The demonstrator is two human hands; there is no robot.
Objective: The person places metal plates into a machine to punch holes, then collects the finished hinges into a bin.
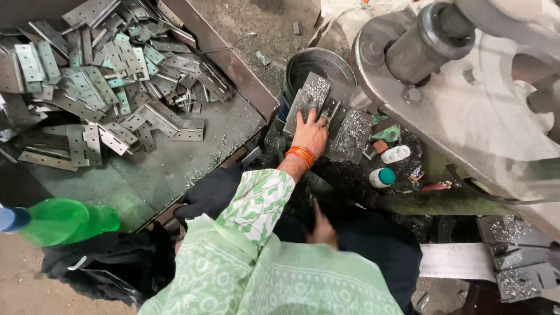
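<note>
Head view: the left hand (311, 133) lies flat, fingers spread, on a gray metal plate (315, 99) covered in shavings. The right hand (322, 228) sits lower down, its grip hidden.

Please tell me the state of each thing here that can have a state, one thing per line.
Left hand: flat, fingers spread, pressing on the grey metal block.
Right hand: low by the lap, grip unclear.
Grey metal block: covered with shiny shavings.
Flat perforated steel plates: heaped loosely in the tray.
Green plastic bottle: lying on its side, blue cap on.
Small white bottle: lying down, teal cap closed.
</note>
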